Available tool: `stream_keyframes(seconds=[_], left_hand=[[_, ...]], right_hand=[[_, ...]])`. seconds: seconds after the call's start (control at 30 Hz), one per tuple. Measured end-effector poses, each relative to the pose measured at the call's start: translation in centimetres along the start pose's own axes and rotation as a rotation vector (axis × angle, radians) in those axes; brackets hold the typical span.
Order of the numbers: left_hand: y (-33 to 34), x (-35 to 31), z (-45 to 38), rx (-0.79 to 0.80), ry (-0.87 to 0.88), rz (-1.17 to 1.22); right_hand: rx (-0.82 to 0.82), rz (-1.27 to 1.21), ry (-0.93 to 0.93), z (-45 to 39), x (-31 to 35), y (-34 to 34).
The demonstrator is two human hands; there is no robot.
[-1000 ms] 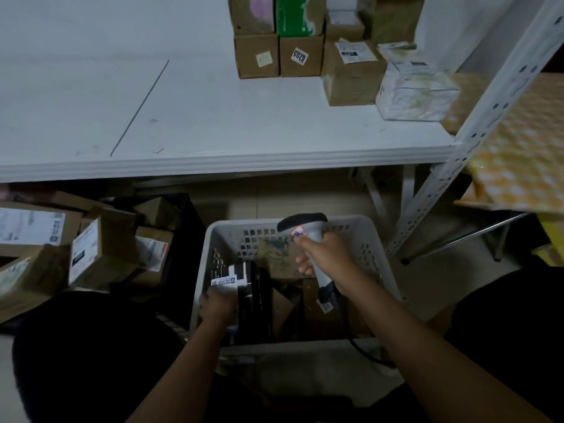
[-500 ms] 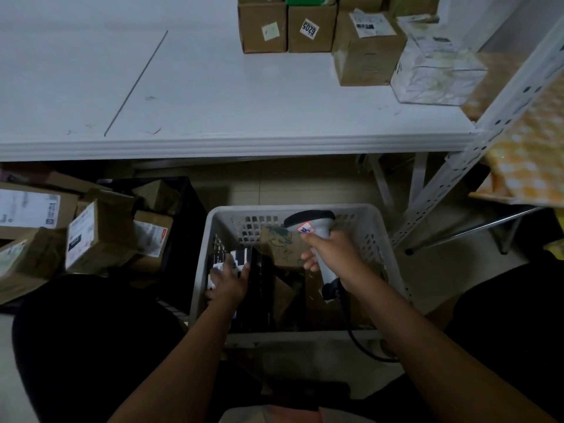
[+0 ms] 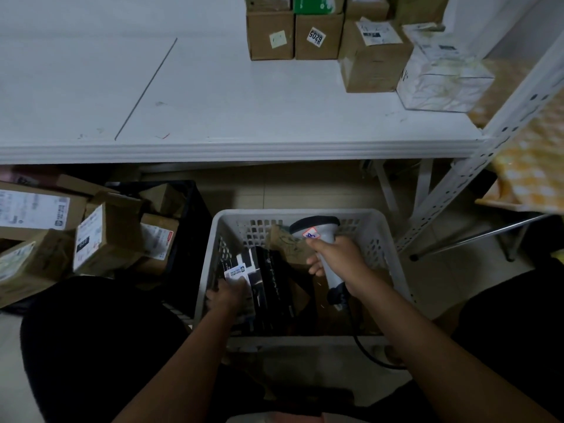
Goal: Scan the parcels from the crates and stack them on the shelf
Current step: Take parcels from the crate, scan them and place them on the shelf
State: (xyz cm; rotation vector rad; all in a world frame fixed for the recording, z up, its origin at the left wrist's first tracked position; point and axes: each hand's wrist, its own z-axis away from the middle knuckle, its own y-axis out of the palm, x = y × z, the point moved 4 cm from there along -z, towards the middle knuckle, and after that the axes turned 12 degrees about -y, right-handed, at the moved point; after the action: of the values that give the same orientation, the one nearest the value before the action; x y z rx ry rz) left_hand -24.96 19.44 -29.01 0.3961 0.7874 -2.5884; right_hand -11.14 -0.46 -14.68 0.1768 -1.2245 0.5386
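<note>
I am working over the white crate [image 3: 387,239] on the floor below the shelf [image 3: 244,117], where scanned boxes [image 3: 317,35] are already standing at the back right, and I am keeping my reach inside the crate walls so nothing snags on the rim. My left hand [image 3: 227,296] is curling round the black parcel [image 3: 268,282] standing against the crate's left side, and I am judging it best to lift it straight up with its white label [image 3: 236,271] facing up. My right hand [image 3: 338,259] is clamping the scanner [image 3: 316,232] by its handle, head aimed into the crate, ready to read that label.
</note>
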Motion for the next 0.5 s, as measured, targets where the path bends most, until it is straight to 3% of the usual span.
stream_keyframes(seconds=[0.1,0.3,0.5], left_hand=[[0.6,0.6,1.2,0.271,-0.067,0.274],[1.9,-1.2,3.3,0.299,0.006,0.265],[5.0,-2.9,6.4,0.541,0.016,0.138]], right_hand=[[0.0,-0.007,0.005,0.1,-0.1,-0.2],[-0.021,0.003,0.021,-0.1,0.0,-0.8],[-0.05,0.013,0.012,-0.2,-0.1,-2.2]])
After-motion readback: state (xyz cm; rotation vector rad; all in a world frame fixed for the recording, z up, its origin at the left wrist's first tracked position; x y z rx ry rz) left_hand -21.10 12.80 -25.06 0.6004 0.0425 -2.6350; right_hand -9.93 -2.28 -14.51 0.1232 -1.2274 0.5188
